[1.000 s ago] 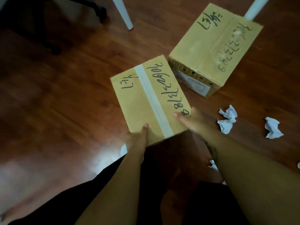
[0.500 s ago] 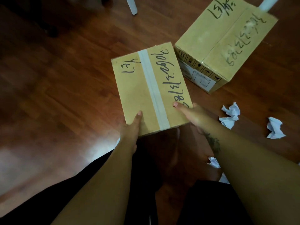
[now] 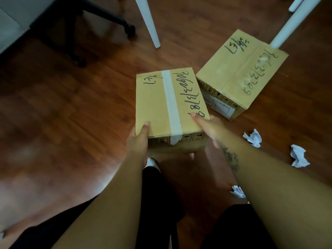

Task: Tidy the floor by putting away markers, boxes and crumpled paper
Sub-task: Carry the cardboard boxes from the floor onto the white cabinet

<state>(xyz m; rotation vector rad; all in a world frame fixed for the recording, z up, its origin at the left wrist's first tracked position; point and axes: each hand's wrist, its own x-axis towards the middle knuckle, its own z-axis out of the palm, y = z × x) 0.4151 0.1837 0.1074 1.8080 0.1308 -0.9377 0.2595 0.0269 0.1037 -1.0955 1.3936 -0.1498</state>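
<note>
A taped cardboard box (image 3: 156, 103) with black handwriting is held above the wooden floor between both hands. My left hand (image 3: 138, 141) grips its near left corner, thumb on top. My right hand (image 3: 209, 127) grips the near right corner, thumb on the lid. A second, larger cardboard box (image 3: 240, 72) lies on the floor to the right, close behind the held one. Crumpled paper balls lie on the floor at the right: one (image 3: 253, 138) near my right forearm, another (image 3: 299, 156) farther right, a third (image 3: 238, 191) partly hidden by my right arm.
White table legs (image 3: 149, 24) (image 3: 291, 26) stand behind the boxes. A black office chair base (image 3: 100, 18) sits at the top left. My legs in dark clothing fill the bottom of the view. A white scrap (image 3: 151, 161) shows below my left wrist.
The box has risen off the floor in both hands, and its front face now shows. The view has tilted up, revealing the chair base and table legs.
</note>
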